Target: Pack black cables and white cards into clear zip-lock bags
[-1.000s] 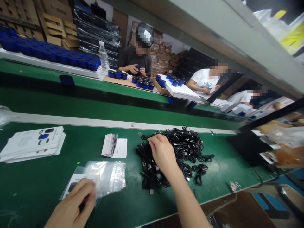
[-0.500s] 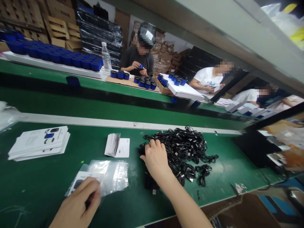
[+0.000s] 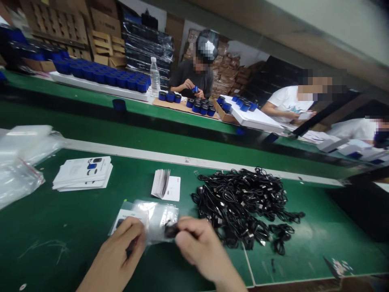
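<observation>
My left hand [image 3: 120, 249] pinches a clear plastic bag [image 3: 156, 213] on the green table [image 3: 170, 267]. A printed card [image 3: 124, 215], white with a dark picture, shows through the bag's left part, partly under my fingers. My right hand [image 3: 202, 245] is closed on a small black cable bundle [image 3: 171, 229], blurred, at the bag's right end. Whether the cable is inside or over the bag, I cannot tell. To the right of my right hand lies a tangled pile of black USB cables [image 3: 240, 198].
A fanned stack of small leaflets [image 3: 172, 188] stands behind the bag. Further left are printed cards [image 3: 82, 174] and a heap of clear bags [image 3: 21, 162]. Across the bench, people sit near blue-and-black round containers [image 3: 200, 107] and a water bottle [image 3: 154, 77].
My right hand has moved left from the cable pile to the bag, bringing a black cable bundle. My left hand keeps its grip on the bag. The camera view has shifted left.
</observation>
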Action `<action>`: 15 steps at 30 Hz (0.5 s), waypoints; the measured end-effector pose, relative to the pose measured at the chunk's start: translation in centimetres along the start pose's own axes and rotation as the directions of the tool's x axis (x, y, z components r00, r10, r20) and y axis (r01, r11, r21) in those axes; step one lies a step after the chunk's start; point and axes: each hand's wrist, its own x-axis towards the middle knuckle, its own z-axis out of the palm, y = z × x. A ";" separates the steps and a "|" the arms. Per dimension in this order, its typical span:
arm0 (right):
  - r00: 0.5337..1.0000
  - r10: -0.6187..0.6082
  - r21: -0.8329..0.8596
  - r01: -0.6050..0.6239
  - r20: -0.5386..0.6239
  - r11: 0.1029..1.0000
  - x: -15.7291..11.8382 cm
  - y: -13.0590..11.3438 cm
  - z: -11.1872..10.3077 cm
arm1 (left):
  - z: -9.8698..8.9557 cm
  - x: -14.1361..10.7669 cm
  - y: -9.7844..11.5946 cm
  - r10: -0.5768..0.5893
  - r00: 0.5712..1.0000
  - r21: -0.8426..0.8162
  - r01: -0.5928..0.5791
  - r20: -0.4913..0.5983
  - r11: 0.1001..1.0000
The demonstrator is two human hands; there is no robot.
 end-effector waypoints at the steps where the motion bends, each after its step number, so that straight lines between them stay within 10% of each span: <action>1: 0.998 0.021 0.009 -0.021 0.060 1.000 -0.1 0.2 1.1 | 0.0 -0.1 -0.1 0.019 0.999 0.014 -0.018 -0.036 1.000; 15: 0.995 0.053 -0.746 0.027 0.083 0.666 0.0 1.4 5.1 | 0.5 -1.2 -0.9 0.064 0.983 0.125 -0.043 -0.170 0.991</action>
